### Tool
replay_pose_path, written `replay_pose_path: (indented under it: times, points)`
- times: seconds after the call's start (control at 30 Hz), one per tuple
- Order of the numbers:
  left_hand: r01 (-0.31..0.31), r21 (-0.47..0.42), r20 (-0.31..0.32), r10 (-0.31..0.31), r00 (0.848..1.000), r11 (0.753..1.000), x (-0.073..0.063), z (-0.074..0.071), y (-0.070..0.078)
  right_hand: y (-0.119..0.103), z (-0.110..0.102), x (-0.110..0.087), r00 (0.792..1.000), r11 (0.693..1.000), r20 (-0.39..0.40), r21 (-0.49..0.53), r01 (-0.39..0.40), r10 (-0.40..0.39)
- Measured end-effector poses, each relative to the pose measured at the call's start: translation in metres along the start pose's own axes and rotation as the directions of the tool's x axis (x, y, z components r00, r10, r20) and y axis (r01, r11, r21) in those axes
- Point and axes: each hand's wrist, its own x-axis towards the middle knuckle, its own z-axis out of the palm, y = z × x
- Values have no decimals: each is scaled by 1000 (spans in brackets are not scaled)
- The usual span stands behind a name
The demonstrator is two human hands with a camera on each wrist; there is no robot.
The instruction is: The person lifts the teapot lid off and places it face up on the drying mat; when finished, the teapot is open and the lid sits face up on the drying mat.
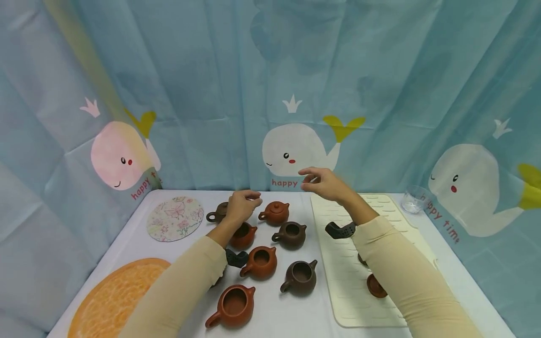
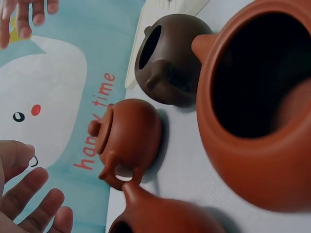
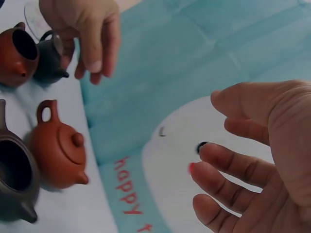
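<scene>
My left hand hovers by the dark brown teapot at the back left, partly covering it in the head view. Its fingers are loosely bent around nothing. My right hand is raised over the back of the table, fingers relaxed and apart, holding nothing. Between the hands stands a reddish-brown teapot with its lid on. Lidless teapots stand in front: a dark one, a reddish one beneath my left wrist, another reddish one and a dark one.
A large reddish lidless teapot stands nearest the front. Small lids, one reddish, lie on the cream mat at right. A clear glass stands at the back right. At left lie a floral round mat and an orange round mat.
</scene>
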Motion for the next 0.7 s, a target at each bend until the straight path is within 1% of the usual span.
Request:
replay_pose_path:
  times: [0.13,0.2,0.33,0.47,0.6,0.7]
  points:
    - [2,4,-5,-2,1000,1000,2,9,-4,12,18,9,999,999,9,16,-36,36]
    - [21,16,-4,-21,1000,1000,3,14,-6,18,26,13,998,998,16,18,-55,55]
    - [48,38,12,-49,999,998,3,17,-11,29,42,22,996,997,30,22,-80,79]
    - [37,39,18,-38,999,999,4,19,-12,35,52,26,995,995,20,14,-99,99]
    - [54,49,22,-56,998,997,5,19,-12,38,60,29,995,995,41,8,-95,95]
    - [71,45,38,-72,997,996,7,20,-12,39,65,33,995,996,46,18,-86,85]
